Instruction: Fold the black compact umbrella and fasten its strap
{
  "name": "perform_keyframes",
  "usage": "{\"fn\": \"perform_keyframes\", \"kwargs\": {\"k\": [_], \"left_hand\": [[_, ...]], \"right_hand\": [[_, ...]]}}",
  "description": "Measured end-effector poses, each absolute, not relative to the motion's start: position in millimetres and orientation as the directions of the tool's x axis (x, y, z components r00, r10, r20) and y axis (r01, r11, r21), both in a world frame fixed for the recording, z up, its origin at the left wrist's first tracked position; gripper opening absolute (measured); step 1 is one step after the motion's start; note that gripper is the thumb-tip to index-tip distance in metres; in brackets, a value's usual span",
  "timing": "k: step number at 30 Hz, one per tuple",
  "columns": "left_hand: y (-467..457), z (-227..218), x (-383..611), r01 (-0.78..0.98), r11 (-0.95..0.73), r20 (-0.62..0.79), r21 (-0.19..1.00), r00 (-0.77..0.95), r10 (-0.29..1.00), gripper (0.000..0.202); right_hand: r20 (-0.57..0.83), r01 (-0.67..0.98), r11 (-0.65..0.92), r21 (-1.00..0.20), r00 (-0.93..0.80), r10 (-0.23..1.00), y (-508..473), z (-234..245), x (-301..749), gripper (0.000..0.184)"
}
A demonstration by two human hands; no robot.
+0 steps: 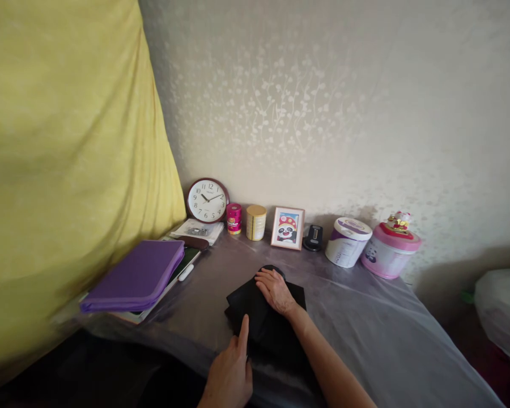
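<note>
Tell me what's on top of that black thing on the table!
The right hand lies on the black thing. A dark rounded shape peeks out just beyond the hand; I can't tell if it's separate. Whatever the hand covers can't be seen.

Right side of the table (365,323): you have open surface from the front edge to the pink tub (389,256). Back edge: obstructed by a row from clock (208,200) to pink tub, leaving you only narrow gaps. Left edge: purple folder (134,275) in your way. Front middle: occupied by your left hand (230,371), right hand (275,291) and the black item (261,317).
</note>
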State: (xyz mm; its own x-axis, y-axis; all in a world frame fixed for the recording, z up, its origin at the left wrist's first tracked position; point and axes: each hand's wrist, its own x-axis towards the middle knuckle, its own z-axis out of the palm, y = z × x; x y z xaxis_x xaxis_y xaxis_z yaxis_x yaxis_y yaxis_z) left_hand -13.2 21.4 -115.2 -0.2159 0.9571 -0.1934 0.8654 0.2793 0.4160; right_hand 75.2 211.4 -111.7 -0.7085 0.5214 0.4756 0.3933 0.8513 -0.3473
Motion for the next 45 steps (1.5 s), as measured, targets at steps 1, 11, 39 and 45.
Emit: {"fn": "perform_keyframes", "kwargs": {"k": [1,11,39,45], "left_hand": [[21.6,-115.4,-13.2,0.863,0.278,-0.194,0.421,-0.214,0.957,0.073],[20.1,-118.4,-14.5,0.854,0.262,-0.164,0.45,-0.21,0.964,0.074],[18.2,-112.7,-15.1,0.856,0.291,-0.178,0.427,-0.236,0.955,0.071],[18.6,-114.2,-15.1,0.862,0.285,-0.163,0.42,-0.237,0.958,0.071]], "right_hand": [[0.467,0.42,0.84,-0.343,-0.699,0.541,219.7,-112.9,73.5,0.028],[0.499,0.654,0.689,-0.314,-0.503,0.705,215.0,-100.0,68.9,0.029],[0.178,0.616,0.218,-0.757,-0.127,0.976,148.5,-128.2,172.6,0.036],[0.225,0.653,0.253,-0.714,-0.129,0.966,144.5,-126.5,170.0,0.037]]}}
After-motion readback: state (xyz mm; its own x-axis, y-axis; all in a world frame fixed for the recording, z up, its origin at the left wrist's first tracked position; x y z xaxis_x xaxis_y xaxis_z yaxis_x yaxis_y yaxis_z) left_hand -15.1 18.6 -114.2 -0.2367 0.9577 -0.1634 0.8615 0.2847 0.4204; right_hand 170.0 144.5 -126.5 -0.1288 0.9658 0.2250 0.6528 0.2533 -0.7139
